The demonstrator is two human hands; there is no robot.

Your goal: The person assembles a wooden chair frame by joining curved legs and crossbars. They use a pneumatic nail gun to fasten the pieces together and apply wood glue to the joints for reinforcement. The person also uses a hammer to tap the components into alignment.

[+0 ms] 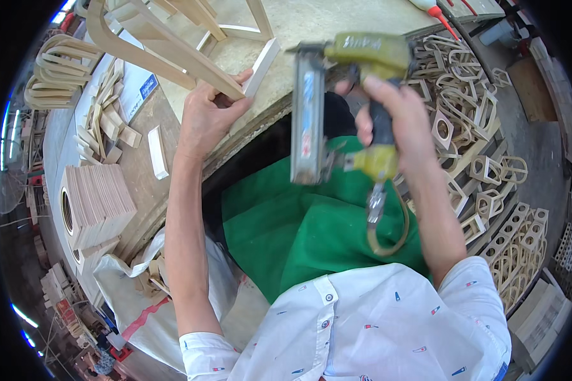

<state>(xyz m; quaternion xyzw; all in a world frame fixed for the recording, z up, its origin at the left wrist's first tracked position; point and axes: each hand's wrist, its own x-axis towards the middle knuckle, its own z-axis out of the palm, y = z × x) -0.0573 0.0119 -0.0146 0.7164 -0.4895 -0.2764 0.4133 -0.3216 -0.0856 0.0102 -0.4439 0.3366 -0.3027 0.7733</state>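
Observation:
My left hand (204,119) pinches the near corner of a pale wooden frame (171,52), where a curved leg meets a short wooden strip (262,67). The frame stands on the workbench (327,18), and its top runs out of the picture. In my right hand (401,117) is a yellow-green pneumatic nail gun (372,51), gripped by its dark handle and slightly blurred. It is held above my lap, to the right of the frame and apart from it. An air hose (405,232) hangs from the handle's base.
On the bench at left lie a loose wooden strip (158,152), a heap of small wood pieces (105,124) and a stack of holed square plates (100,203). Bent frames (60,71) stand farther left. A white sack (130,305) sits below. Many wooden frames (461,89) pile up at right.

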